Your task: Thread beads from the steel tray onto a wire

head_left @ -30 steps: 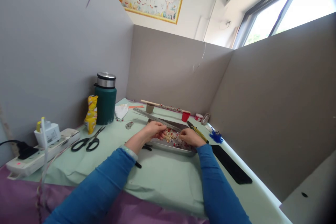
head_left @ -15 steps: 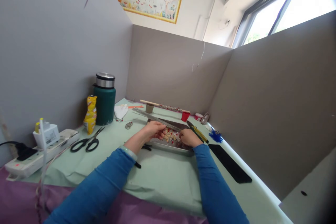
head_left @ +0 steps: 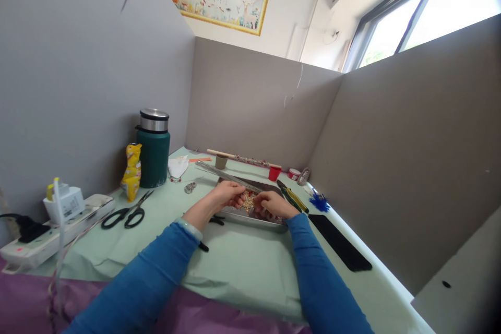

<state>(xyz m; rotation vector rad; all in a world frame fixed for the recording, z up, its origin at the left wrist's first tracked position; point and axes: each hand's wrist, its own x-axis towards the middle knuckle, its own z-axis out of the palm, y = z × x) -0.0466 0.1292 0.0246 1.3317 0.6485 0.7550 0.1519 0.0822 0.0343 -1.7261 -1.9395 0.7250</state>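
Observation:
Both hands are over a shallow metal tray that holds many small gold, red and clear beads. My left hand is above the tray's left part, thumb and fingertips pinched together; whatever is between them is too small to make out. My right hand has come in from the right, its bent fingers low over the beads and close to the left fingertips. What the right fingers hold, if anything, is hidden. A bundle of thin metal wires lies across the tray's far edge, behind the hands.
Scissors, a green flask, a yellow packet and a power strip are on the left. Yellow-handled pliers, a red cup and a black strip lie right. A brown cup stands behind.
My right hand has moved left over the beads, nearer my left hand, and its fingers show more. The left hand keeps its pinch. The whole view has shifted slightly.

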